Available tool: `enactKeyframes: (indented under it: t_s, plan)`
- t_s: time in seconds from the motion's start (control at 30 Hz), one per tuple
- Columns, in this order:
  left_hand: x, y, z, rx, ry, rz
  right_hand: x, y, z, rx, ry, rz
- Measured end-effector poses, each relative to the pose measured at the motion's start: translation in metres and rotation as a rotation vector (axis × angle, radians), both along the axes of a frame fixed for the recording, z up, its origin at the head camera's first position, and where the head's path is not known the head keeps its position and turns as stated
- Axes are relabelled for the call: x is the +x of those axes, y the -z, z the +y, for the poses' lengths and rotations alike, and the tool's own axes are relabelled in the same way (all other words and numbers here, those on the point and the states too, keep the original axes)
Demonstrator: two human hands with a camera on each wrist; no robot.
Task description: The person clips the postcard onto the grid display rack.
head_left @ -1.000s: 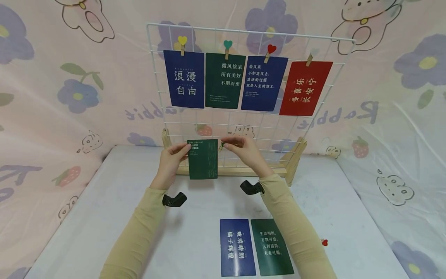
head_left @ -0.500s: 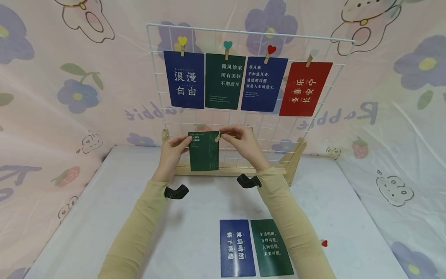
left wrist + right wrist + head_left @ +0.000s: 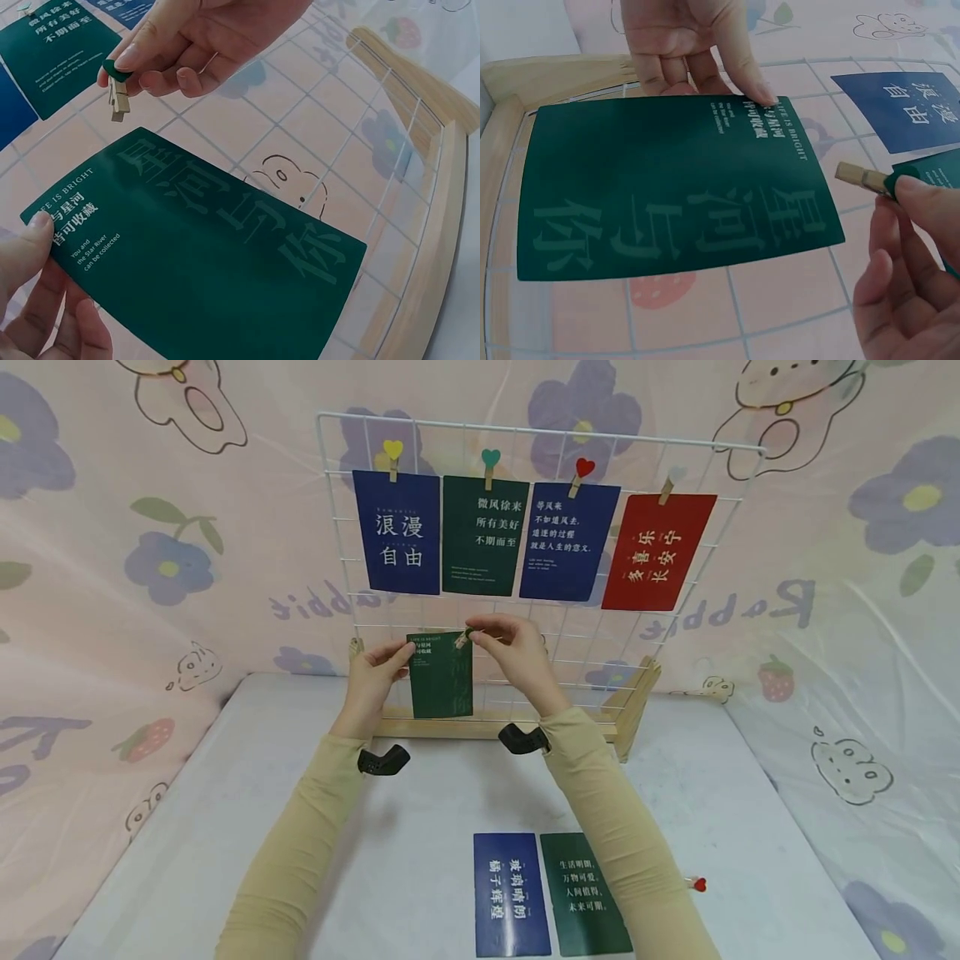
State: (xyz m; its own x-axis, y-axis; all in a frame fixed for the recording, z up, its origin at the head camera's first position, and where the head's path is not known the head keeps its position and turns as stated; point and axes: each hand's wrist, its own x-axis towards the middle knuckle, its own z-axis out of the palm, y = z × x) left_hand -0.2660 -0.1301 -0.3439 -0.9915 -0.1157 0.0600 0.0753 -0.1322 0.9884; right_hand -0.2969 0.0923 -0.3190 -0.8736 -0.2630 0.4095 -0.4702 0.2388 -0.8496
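Note:
My left hand pinches a green card by its upper left edge, thumb on the printed face. The card hangs upright in front of the lower part of a white wire grid rack. In my right hand, thumb and fingers pinch a small wooden clothespin by its dark green decorated end. Its wooden tip points at the card's top right corner, apart from the card in both wrist views. Behind, the rack's wires show through around both hands.
Blue, green and red cards hang in a row from heart clothespins higher on the grid. A blue card and another green card lie on the white table. A red heart clothespin lies beyond my right sleeve.
Both hands have risen toward the grid, carrying the green card and the clothespin upward. The right hand has shifted left, bringing the clothespin to the card's top right corner.

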Motion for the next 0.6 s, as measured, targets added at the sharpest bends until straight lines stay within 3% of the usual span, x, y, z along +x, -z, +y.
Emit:
enactKeyframes:
  t_s: [0.17,0.4,0.6]
  plan:
    - [-0.002,-0.003,0.000,0.001,0.008,-0.015,-0.002,-0.001,-0.002,-0.015,0.020,0.010]
    - [-0.020,0.015,-0.004,0.019,0.003,-0.018,-0.003,-0.003,-0.007,-0.016,0.046,0.050]
    - [-0.023,0.019,-0.004,-0.008,-0.028,0.015,-0.005,-0.004,-0.010,-0.021,0.070,0.081]
